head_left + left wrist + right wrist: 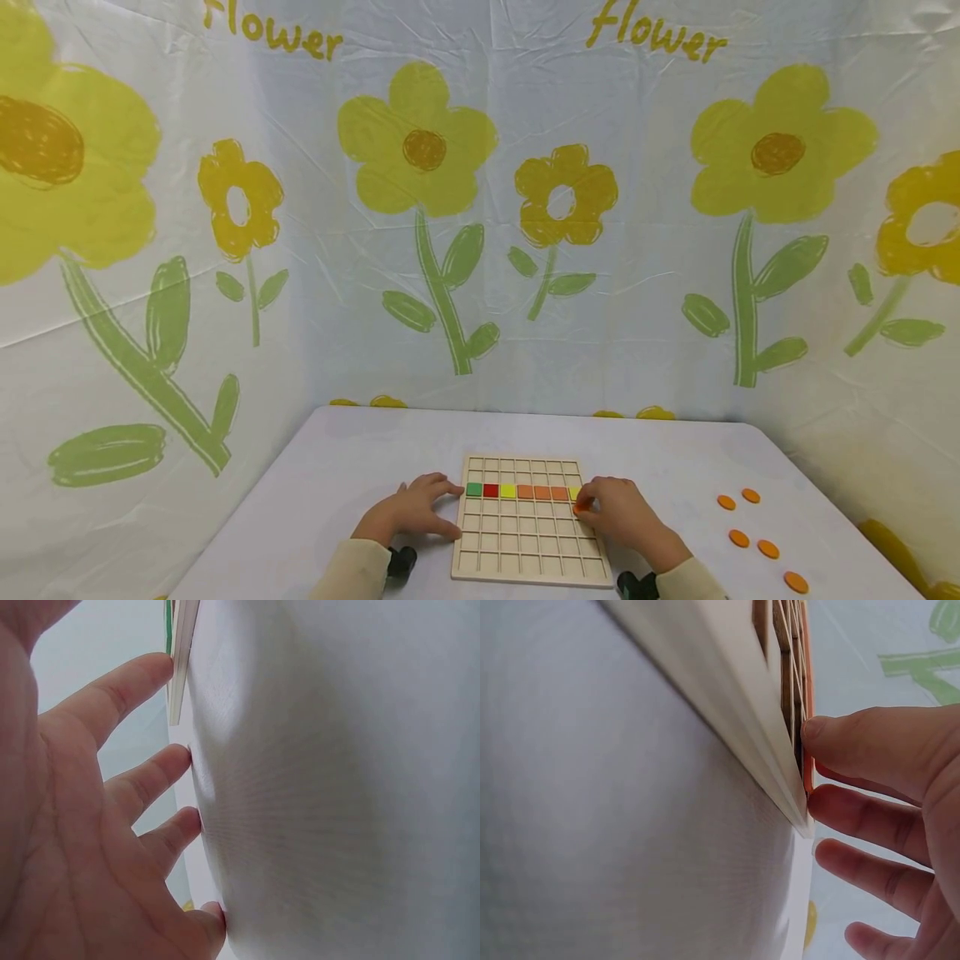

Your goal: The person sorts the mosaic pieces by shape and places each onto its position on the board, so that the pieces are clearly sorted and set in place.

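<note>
A light wooden grid board [531,567] lies on the white table. One row of it holds coloured square tiles: green [474,490], red [491,490], yellow [508,491], several orange [543,493] and, at the right end, another yellow [574,492]. My left hand [411,510] is spread at the board's left edge, its fingers fairly straight, the index fingertip [161,666] against the board's side. At the right edge, just below the last yellow tile, my right hand [621,512] pinches an orange disc [577,509] between thumb and fingers, close over the grid. Its fingers partly hide the disc.
Several loose orange discs [738,538] lie to the right on the tabletop [300,533]. A white curtain [645,333] printed with yellow flowers surrounds the table at the back and sides. Black wrist devices [402,563] sit by both cuffs.
</note>
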Action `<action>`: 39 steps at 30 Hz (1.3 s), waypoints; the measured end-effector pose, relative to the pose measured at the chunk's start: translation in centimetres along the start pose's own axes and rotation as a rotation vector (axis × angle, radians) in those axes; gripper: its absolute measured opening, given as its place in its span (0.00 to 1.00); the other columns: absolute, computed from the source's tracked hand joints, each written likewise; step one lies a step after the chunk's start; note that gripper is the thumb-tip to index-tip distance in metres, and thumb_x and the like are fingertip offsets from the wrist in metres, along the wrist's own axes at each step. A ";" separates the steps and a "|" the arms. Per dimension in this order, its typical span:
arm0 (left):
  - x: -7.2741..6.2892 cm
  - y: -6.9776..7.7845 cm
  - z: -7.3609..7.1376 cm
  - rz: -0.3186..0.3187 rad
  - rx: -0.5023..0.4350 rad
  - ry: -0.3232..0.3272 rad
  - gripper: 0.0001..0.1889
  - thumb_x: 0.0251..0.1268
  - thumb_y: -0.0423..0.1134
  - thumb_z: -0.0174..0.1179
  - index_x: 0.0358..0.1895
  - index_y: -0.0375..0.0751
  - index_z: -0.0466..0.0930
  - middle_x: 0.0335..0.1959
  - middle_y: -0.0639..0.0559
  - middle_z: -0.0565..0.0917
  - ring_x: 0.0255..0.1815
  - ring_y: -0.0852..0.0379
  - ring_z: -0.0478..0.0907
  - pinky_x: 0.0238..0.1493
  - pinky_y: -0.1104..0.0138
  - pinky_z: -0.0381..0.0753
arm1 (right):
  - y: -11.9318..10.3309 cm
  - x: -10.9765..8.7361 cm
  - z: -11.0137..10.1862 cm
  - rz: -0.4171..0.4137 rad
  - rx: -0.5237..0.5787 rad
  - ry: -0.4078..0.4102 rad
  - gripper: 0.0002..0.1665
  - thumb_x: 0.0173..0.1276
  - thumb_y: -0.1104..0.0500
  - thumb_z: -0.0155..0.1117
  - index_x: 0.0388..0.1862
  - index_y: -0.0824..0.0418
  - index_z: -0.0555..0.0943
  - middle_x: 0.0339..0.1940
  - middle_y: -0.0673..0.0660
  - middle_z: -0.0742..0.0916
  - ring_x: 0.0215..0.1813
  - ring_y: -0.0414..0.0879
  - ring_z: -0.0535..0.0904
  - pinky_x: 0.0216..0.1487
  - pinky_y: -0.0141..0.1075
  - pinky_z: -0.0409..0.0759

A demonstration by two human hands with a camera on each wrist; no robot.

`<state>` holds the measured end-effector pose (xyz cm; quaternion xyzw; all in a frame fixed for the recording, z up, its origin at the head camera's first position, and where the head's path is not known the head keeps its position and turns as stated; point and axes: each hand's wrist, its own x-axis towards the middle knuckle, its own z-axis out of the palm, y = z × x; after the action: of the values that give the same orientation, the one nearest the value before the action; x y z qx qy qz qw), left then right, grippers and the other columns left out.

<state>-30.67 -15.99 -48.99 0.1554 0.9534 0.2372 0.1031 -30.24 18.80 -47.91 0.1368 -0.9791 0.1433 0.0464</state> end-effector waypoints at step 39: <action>-0.1 0.1 -0.1 0.004 0.009 -0.011 0.38 0.46 0.63 0.70 0.64 0.58 0.74 0.73 0.45 0.63 0.75 0.40 0.56 0.70 0.31 0.46 | 5.5 -3.4 -3.8 0.142 0.033 -0.002 0.07 0.57 0.55 0.73 0.36 0.51 0.86 0.39 0.47 0.86 0.46 0.49 0.81 0.53 0.54 0.79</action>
<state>-30.60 -15.99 -48.80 0.1588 0.9536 0.2321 0.1072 -28.32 25.86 -46.23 0.0678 -0.9839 0.1623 0.0331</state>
